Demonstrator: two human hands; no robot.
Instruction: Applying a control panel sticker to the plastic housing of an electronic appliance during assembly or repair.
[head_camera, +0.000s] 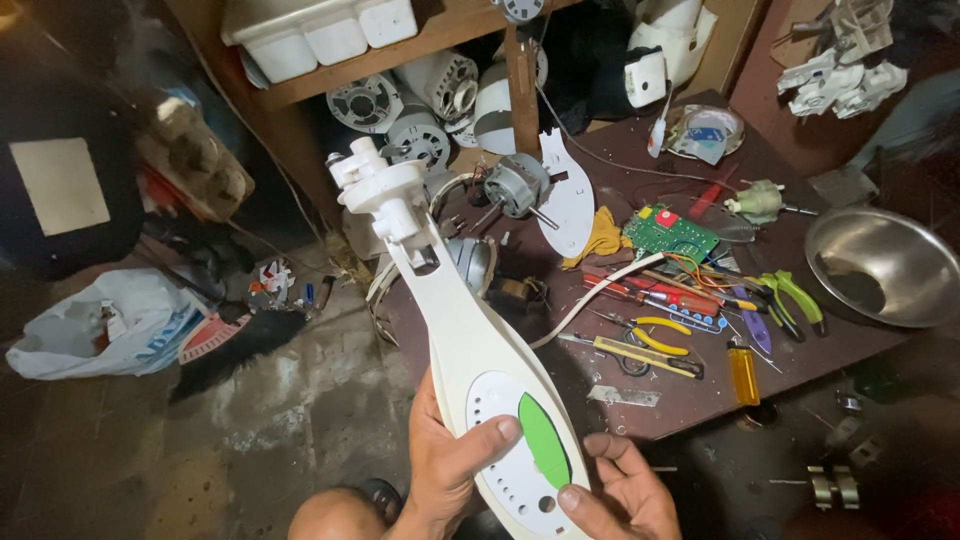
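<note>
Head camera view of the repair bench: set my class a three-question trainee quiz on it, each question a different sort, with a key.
1. True or false: both hands hold the white fan housing.
2. What colour is the oval panel on the housing's control face? A) red B) green C) blue
3. Which thing lies at the table's right end?

Key
1. True: the left hand grips it from the left, thumb on its face; the right hand touches its lower edge.
2. B
3. A steel bowl.
</note>
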